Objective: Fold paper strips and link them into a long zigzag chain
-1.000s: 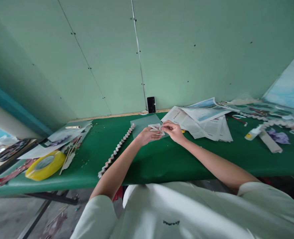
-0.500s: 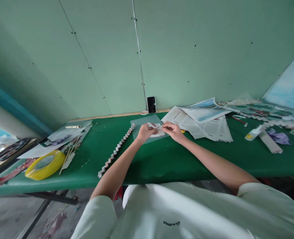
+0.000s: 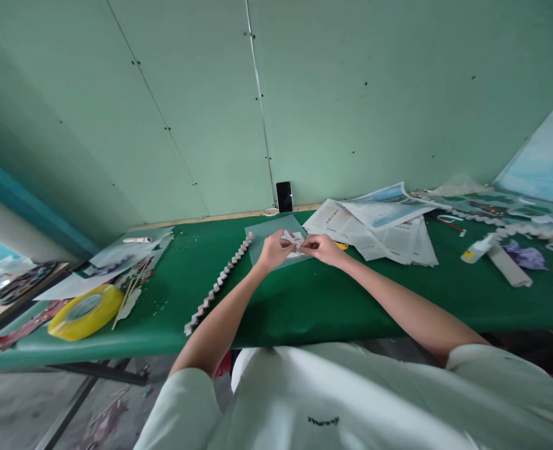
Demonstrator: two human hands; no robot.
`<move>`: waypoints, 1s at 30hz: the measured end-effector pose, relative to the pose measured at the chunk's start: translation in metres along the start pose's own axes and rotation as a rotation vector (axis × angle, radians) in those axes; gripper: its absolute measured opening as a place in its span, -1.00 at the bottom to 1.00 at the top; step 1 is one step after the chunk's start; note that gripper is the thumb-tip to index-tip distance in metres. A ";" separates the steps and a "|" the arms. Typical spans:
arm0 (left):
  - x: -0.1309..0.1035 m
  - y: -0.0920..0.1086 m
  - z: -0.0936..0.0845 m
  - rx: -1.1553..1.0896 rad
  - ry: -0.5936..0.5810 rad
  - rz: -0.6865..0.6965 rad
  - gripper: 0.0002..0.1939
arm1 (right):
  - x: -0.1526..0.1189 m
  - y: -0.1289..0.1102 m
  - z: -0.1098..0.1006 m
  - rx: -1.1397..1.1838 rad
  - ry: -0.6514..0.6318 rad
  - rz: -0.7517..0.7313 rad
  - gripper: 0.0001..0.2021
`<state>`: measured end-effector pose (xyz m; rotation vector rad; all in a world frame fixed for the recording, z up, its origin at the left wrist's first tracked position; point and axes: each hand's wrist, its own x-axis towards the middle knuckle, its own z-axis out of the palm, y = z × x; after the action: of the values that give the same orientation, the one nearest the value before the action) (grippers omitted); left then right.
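Pinching a small strip of white paper (image 3: 292,237) with left hand (image 3: 276,249) and right hand (image 3: 323,249), both with fingers narrowed onto it. Holding it over a clear sheet (image 3: 264,227) on the green table (image 3: 295,312). Cannot tell its exact folds behind the fingers. Working between a folded paper chain (image 3: 219,281) at left and 1 pile of printed pages (image 3: 380,234) at right. Facing 1 phone (image 3: 284,197), propped upright against the wall (image 3: 201,112).

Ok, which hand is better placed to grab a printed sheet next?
The right hand, probably: the printed sheets lie close on its outer side, while the left hand is farther off. Both are pinching white paper.
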<state>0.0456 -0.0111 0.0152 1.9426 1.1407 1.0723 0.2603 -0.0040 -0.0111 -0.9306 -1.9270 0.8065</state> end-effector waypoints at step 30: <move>-0.005 0.003 0.011 0.139 0.027 -0.044 -0.84 | 0.000 0.007 0.004 -0.069 -0.059 0.160 -0.69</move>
<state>0.0551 -0.0183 0.0108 2.0042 1.2972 1.0222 0.2592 -0.0013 -0.0186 -1.1251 -1.9605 0.8727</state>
